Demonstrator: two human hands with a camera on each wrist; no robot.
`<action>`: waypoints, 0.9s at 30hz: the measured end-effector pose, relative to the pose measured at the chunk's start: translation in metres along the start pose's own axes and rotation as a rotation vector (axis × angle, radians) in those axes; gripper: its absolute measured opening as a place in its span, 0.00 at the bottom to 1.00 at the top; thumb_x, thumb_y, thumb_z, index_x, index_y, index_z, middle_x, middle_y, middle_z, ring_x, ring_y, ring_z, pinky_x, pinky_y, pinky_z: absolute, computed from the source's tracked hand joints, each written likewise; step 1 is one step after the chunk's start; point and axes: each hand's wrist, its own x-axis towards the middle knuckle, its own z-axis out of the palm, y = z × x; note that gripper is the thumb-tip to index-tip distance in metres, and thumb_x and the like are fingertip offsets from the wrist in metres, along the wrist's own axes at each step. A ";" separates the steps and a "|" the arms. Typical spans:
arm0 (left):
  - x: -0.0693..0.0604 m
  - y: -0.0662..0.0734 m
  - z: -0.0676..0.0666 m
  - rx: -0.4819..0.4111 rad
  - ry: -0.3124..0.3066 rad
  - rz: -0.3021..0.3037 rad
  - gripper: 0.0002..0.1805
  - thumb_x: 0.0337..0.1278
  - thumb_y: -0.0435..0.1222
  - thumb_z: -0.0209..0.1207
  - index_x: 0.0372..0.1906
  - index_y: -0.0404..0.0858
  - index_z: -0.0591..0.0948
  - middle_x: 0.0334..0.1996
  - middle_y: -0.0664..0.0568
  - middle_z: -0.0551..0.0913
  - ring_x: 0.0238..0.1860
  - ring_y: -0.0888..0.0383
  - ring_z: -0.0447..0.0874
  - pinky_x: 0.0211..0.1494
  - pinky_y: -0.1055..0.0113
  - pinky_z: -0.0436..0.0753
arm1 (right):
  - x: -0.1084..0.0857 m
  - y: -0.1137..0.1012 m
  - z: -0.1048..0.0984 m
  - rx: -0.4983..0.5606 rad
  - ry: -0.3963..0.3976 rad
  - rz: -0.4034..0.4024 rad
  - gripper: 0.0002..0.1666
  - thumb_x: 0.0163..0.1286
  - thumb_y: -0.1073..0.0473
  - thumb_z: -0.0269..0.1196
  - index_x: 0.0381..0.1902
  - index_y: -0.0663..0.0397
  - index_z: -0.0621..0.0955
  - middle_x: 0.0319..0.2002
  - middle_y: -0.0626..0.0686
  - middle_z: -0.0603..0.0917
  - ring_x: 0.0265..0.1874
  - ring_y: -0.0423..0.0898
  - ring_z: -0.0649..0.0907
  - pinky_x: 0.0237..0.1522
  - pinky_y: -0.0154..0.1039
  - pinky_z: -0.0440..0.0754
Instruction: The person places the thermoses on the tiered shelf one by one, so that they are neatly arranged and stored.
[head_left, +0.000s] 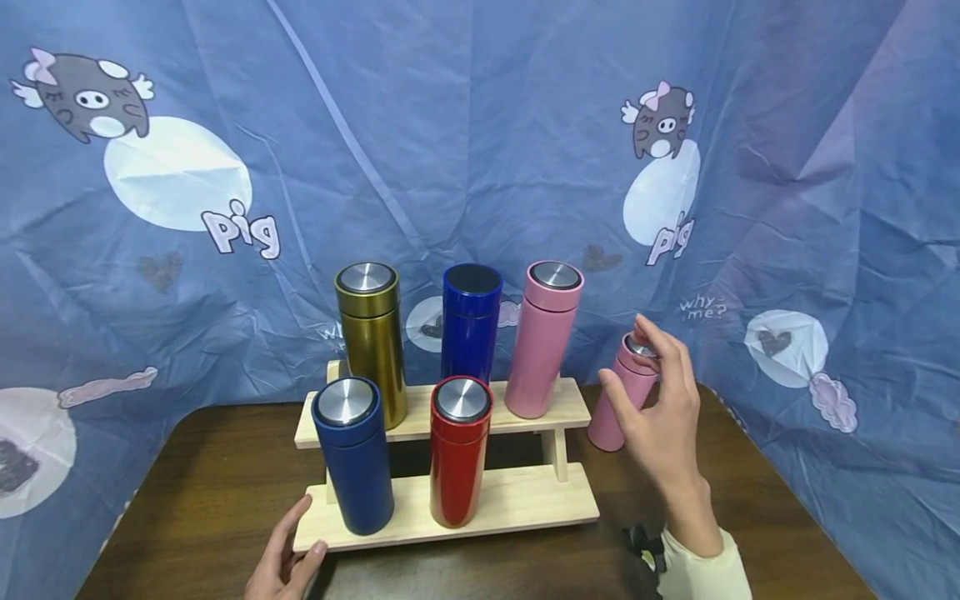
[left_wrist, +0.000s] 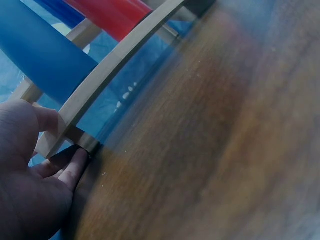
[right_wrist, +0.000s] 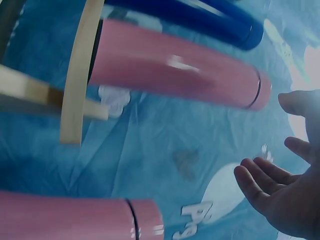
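A two-tier wooden stand [head_left: 517, 500] holds several thermos bottles. My left hand [head_left: 281, 554] holds the left end of its lower shelf, thumb and fingers about the corner in the left wrist view. A dark blue thermos [head_left: 356, 475] and a red thermos [head_left: 457, 467] stand on that shelf. Up on the rear tier are a gold thermos [head_left: 375, 350], a glossy blue thermos [head_left: 470, 333] and a pink thermos [head_left: 542, 350]. My right hand [head_left: 667, 425], fingers spread, is near a second pink thermos [head_left: 611, 408] on the table; the right wrist view shows it apart from both pink bottles.
The dark wooden table [head_left: 202, 483] carries the stand. A blue cloth [head_left: 465, 125] with cartoon pigs hangs close behind and at the sides. Beside the right sleeve [head_left: 705, 571] there is a small black object [head_left: 645, 546], likely the wrist camera's strap.
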 end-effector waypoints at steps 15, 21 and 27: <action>-0.001 0.016 0.001 0.034 0.008 -0.037 0.35 0.79 0.27 0.63 0.83 0.31 0.64 0.51 0.46 0.90 0.41 0.70 0.83 0.42 0.74 0.82 | 0.007 0.038 -0.016 -0.117 0.081 0.078 0.44 0.61 0.75 0.79 0.75 0.59 0.80 0.62 0.69 0.82 0.62 0.63 0.81 0.65 0.28 0.75; 0.001 -0.007 -0.001 0.013 0.003 -0.021 0.35 0.80 0.30 0.65 0.84 0.40 0.66 0.45 0.65 0.88 0.40 0.68 0.85 0.40 0.71 0.84 | 0.007 0.047 -0.022 -0.140 0.071 0.104 0.41 0.64 0.70 0.80 0.75 0.56 0.81 0.63 0.67 0.82 0.62 0.61 0.82 0.65 0.27 0.74; 0.001 -0.016 -0.001 0.002 0.011 0.023 0.35 0.79 0.28 0.65 0.83 0.43 0.67 0.47 0.72 0.86 0.42 0.68 0.87 0.42 0.70 0.86 | 0.005 0.061 -0.021 -0.215 -0.007 0.179 0.38 0.64 0.66 0.81 0.73 0.58 0.82 0.67 0.69 0.79 0.66 0.62 0.78 0.65 0.36 0.71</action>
